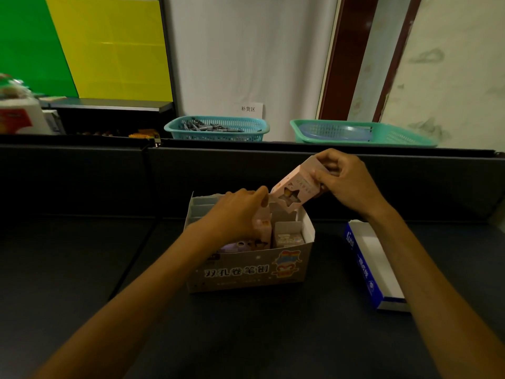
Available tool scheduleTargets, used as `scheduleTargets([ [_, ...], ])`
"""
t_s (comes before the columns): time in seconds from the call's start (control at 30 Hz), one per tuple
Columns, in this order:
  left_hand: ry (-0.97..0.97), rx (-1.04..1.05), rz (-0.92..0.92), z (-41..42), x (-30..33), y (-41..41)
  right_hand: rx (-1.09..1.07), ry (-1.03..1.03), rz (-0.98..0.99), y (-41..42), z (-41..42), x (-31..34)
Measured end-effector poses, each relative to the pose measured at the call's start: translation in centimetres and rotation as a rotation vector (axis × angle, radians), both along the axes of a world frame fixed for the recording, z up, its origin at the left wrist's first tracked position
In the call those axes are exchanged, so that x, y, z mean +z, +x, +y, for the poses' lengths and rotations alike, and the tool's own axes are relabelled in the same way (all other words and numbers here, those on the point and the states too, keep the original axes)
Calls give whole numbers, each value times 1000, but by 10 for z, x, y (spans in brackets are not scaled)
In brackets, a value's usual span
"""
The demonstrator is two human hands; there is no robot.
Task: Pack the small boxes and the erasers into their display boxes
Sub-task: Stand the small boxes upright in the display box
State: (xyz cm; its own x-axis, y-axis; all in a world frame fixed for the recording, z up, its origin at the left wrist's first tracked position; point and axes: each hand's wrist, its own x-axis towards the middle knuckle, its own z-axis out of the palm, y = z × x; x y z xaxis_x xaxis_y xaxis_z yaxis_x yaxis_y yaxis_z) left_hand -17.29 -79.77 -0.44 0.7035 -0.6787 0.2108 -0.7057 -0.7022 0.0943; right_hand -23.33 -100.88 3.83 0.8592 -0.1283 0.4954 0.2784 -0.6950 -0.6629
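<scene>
I am in the middle of filling the display box (250, 266) at centre frame. My right hand (345, 181) pinches a pink box (296, 184) by its upper end, thumb on the near face and fingers curled behind. It hangs tilted, its lower end with the star-shaped window just above the back right of the display box, not yet inside. My left hand (237, 212) reaches into the display box from the left, its grip curled round a second pink box (263, 225) that stands upright among the others; I judge it is steadying or shifting that one to open a slot.

The next move, as I read it, is to turn the held box upright and lower it into the gap at the back right, clear of the cardboard dividers and the left fingers.

Inside the display box I see a pale box with a printed label (289, 236) at the right front and something lilac (235, 246) at the left front, partly hidden by my wrist. The back left slots look unfilled.

On the counter (82, 269) at the right lies a blue tray (374, 266) with a white inside; I see nothing in it, and no erasers anywhere. Along the upper middle stand two teal baskets: the left basket (217, 128) holds dark pen-like things, the right basket (360, 132) a bluish dish.
</scene>
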Motion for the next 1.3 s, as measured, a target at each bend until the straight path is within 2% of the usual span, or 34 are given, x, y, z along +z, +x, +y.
scheduleTargets([
  [0.1, 120, 23, -64, -5, -1, -2, 5, -3, -6, -1, 2, 2],
  [0.2, 162, 43, -87, -5, -2, -1, 1, -8, -21, -4, 3, 3],
  [0.4, 135, 34, -67, 5, -1, 0, 11, 20, -58, -10, 5, 6],
  [0.57, 42, 83, -38, 31, 18, -2, 139, -30, -18, -15, 17, 12],
  [0.77, 80, 198, -143, 63, 37, -6, 247, -186, 82, -14, 43, 10],
  [1.1, 96, 228, -94, 85, 33, -17, 282, -361, 232, -4, 69, -7],
  [1.3, 104, 219, -75, 88, 34, -24, 197, -600, 330, -3, 86, -16],
])
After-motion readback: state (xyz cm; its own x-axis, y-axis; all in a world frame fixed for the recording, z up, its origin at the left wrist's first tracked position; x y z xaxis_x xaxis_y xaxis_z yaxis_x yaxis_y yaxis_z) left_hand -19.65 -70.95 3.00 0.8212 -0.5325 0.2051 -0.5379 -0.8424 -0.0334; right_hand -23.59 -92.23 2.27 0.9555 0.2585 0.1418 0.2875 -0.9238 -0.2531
